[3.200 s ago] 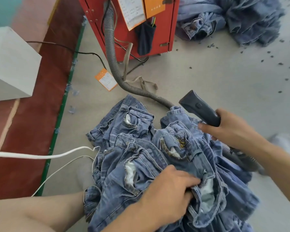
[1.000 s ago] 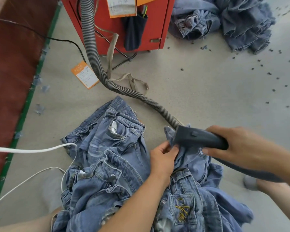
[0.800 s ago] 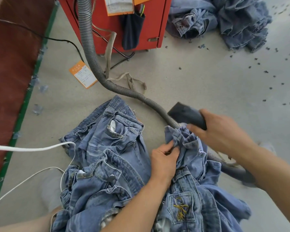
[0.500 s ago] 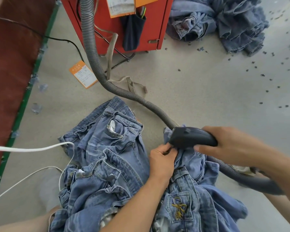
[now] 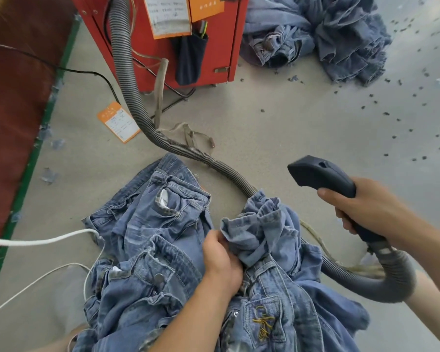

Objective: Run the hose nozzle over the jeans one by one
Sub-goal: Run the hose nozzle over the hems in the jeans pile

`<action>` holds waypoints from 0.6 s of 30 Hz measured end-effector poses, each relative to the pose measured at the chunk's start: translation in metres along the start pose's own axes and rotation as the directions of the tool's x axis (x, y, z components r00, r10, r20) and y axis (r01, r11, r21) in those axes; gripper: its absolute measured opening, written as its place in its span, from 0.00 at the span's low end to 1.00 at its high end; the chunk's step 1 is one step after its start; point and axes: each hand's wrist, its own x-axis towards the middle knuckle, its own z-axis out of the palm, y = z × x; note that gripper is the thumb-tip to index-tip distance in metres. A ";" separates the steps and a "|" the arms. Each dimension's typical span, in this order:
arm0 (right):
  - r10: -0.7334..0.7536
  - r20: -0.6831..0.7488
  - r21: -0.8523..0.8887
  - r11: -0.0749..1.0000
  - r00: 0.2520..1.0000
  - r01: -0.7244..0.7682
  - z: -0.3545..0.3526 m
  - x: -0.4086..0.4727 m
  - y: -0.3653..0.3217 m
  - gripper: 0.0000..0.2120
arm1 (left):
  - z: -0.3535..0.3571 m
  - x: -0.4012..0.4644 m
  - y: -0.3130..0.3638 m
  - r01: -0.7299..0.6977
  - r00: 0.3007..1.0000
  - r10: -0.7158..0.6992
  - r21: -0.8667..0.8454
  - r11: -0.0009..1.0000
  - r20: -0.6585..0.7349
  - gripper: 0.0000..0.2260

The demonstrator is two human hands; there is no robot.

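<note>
Gripping the dark hose nozzle (image 5: 320,174) by its handle, the right hand (image 5: 363,209) has fingers curled round it & holds it up off the denim, mouth aimed up-left, well apart from the cloth. Ribbed grey hose (image 5: 135,97) runs from the nozzle's rear, loops down at right, passes under the jeans pile (image 5: 163,250) & climbs to the red machine (image 5: 214,47) at top. Left hand (image 5: 221,262) sits mid-pile, fingers curled, pinching a bunched fold of the top pair (image 5: 259,232) just right of the knuckles; thumb side partly hidden by cloth. Pile lies on the grey floor (image 5: 290,128) in front of the person, w/ a yellow-stitched back pocket (image 5: 263,321) at bottom. Second heap of jeans (image 5: 328,34) lies top right, beside the machine. Orange tag (image 5: 118,121) on the floor left of the hose. White cord (image 5: 41,241) comes in from the left edge to the pile. Small dark scraps (image 5: 404,128) dot the floor at right
</note>
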 end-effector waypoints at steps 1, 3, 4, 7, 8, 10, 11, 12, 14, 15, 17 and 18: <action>0.006 0.007 -0.008 1.000 1.000 -0.006 0.003 0.000 0.002 0.20 | 0.001 -0.001 0.003 0.021 1.000 -0.021 -0.028 0.999 -0.005 0.26; 0.010 0.026 -0.017 1.000 1.000 -0.009 0.012 -0.001 0.002 0.19 | 0.004 -0.003 0.004 0.065 0.998 -0.065 -0.022 0.998 -0.003 0.26; 0.004 0.037 -0.026 1.000 0.999 -0.003 0.017 -0.002 0.001 0.18 | 0.004 -0.004 0.004 0.083 0.996 -0.083 -0.018 0.996 -0.007 0.22; -0.019 0.058 -0.073 0.997 0.998 0.023 0.027 -0.002 -0.006 0.18 | 0.000 -0.003 0.004 0.109 0.993 -0.111 -0.045 0.993 -0.050 0.15; -0.026 0.059 -0.086 0.996 0.998 0.031 0.029 -0.002 -0.009 0.18 | -0.004 0.000 0.004 0.120 0.991 -0.124 -0.068 0.990 -0.058 0.16; -0.041 0.058 -0.109 0.993 0.997 0.047 0.030 -0.002 -0.013 0.17 | -0.008 0.003 0.005 0.134 0.989 -0.138 -0.080 0.988 -0.052 0.19; -0.050 0.064 -0.123 0.991 0.997 0.058 0.030 -0.002 -0.014 0.17 | -0.008 0.004 0.006 0.154 0.987 -0.157 -0.069 0.986 -0.042 0.22; -0.058 0.077 -0.131 0.989 0.995 0.068 0.029 -0.003 -0.014 0.16 | -0.008 0.006 0.007 0.186 0.982 -0.187 -0.046 0.981 -0.016 0.26; -0.067 0.112 -0.123 0.989 0.991 0.081 0.025 -0.005 -0.011 0.16 | -0.005 0.010 0.010 0.265 0.961 -0.267 0.035 0.964 0.066 0.39; -0.066 0.126 -0.113 0.990 0.990 0.081 0.022 -0.007 -0.009 0.17 | -0.003 0.010 0.012 0.291 0.950 -0.297 0.067 0.954 0.100 0.43; -0.070 0.146 -0.129 0.988 0.987 0.089 0.016 -0.009 -0.003 0.23 | -0.003 0.012 0.015 0.322 0.937 -0.329 0.072 0.944 0.116 0.45; -0.087 0.151 -0.155 0.982 0.985 0.111 0.014 -0.011 0.000 0.26 | -0.004 0.013 0.015 0.326 0.937 -0.332 0.063 0.943 0.109 0.44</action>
